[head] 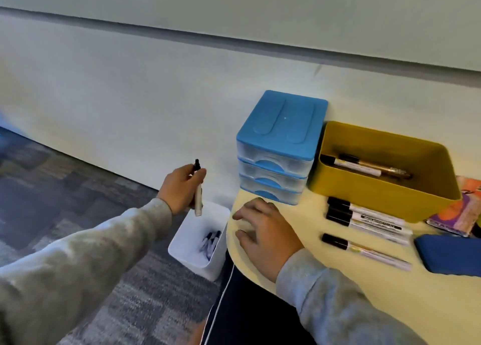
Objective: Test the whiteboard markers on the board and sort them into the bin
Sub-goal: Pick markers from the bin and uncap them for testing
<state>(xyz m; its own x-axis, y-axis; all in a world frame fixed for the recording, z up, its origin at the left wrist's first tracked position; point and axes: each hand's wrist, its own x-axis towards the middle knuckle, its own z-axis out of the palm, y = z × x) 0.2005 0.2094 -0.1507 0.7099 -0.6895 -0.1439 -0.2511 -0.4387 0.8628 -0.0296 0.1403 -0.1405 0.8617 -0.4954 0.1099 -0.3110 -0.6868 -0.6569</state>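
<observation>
Yellow table [338,292], right hand [263,234] resting flat, left hand [179,187] gripping marker [198,191] upright

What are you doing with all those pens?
A person is sorting whiteboard markers. The left hand holds a black-capped marker upright over a white bin on the floor, which already has markers in it. The right hand rests flat on the yellow table. Three more markers lie on the table beside a yellow bin with two markers inside and a blue drawer unit.
</observation>
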